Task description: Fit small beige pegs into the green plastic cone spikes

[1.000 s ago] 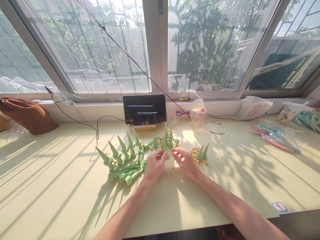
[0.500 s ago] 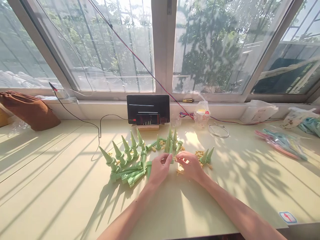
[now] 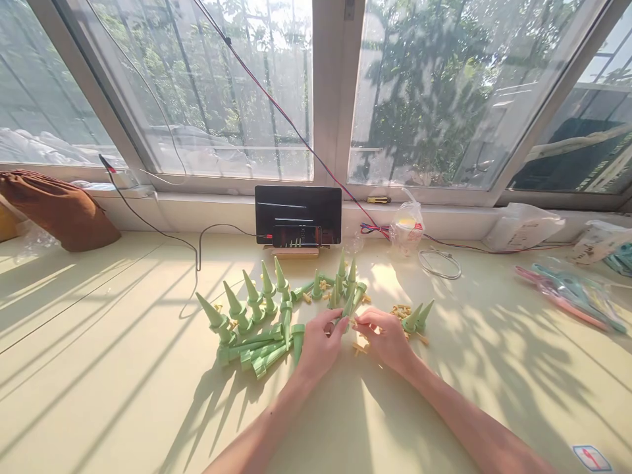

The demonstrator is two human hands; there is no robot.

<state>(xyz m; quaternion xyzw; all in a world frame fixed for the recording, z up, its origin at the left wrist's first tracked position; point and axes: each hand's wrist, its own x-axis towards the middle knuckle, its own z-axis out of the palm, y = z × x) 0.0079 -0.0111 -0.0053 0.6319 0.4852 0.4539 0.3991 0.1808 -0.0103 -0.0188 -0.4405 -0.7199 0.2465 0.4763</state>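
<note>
My left hand [image 3: 322, 337] is closed around a green plastic cone-shaped spike [image 3: 348, 304], which leans up from the fingers. Close beside it, my right hand [image 3: 388, 334] pinches a small yellow plastic piece [image 3: 354, 322] against the spike's side; the fingers partly hide it. Several upright green spikes [image 3: 253, 296] stand in a row to the left. In front of them several more green spikes [image 3: 264, 352] lie in a pile. Loose yellow pieces [image 3: 360, 347] lie under my right hand, with another heap [image 3: 401, 311] beside two green cones [image 3: 417, 317] at its right.
Against the window ledge a black tablet [image 3: 299, 204] stands behind a phone [image 3: 296, 236]. A brown drawstring bag [image 3: 59, 210] sits at the far left. Toward the right are a coiled cable [image 3: 439, 263], a plastic-wrapped cup [image 3: 407, 227] and pink and teal items in plastic [image 3: 567, 296].
The view has shifted slightly, so most things appear a little further right. The spike in my left hand now leans more to the right. Both hands stay close together.
</note>
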